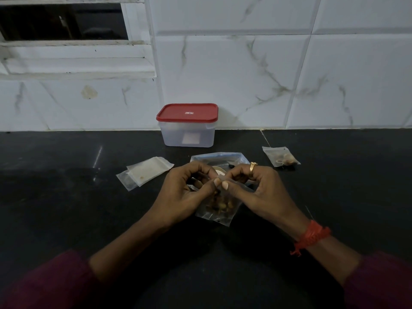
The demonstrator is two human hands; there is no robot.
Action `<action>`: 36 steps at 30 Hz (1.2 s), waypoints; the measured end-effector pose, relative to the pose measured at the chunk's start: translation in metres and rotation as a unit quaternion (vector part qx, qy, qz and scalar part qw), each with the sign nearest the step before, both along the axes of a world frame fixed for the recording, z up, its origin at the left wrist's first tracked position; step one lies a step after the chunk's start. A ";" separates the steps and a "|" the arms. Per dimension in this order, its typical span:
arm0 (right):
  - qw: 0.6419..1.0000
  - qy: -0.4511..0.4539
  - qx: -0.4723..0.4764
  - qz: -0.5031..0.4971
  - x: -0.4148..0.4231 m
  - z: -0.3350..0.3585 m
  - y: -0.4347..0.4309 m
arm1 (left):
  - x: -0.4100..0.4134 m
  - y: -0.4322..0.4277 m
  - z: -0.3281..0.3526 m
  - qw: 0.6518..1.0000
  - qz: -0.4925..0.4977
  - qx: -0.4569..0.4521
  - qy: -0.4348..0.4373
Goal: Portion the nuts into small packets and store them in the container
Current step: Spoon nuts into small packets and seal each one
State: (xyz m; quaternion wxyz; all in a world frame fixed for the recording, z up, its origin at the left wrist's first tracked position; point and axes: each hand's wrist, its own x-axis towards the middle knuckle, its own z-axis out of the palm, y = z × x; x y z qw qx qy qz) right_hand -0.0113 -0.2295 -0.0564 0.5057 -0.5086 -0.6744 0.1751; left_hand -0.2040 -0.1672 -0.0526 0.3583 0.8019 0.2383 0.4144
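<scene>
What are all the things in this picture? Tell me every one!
counter: one, black, foreground
wall tiles: several, white marbled, behind it
window: one, dark, top left
container: one, clear, against the wall
lid: one, red, on the container
big bag: one, clear, before the container
empty packets: at least two, clear, left of the big bag
filled packet: one, clear, right of the big bag
held packet: one, clear, brown nuts inside, nearest the camera
ring: one, gold, on a finger
thread: one, red, round a wrist
left hand: one, pinching the held packet's top
right hand: one, pinching it too
</scene>
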 end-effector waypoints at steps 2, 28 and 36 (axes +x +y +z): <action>1.000 -0.001 -0.002 0.006 0.000 0.000 0.000 | 0.000 0.000 0.000 1.000 -0.001 -0.004 0.002; 1.000 0.005 -0.027 -0.016 0.016 0.002 0.010 | -0.006 0.008 0.006 0.996 0.068 -0.048 -0.043; 0.999 0.004 -0.015 -0.033 0.022 0.006 0.011 | -0.007 0.010 0.007 0.992 0.069 -0.082 -0.063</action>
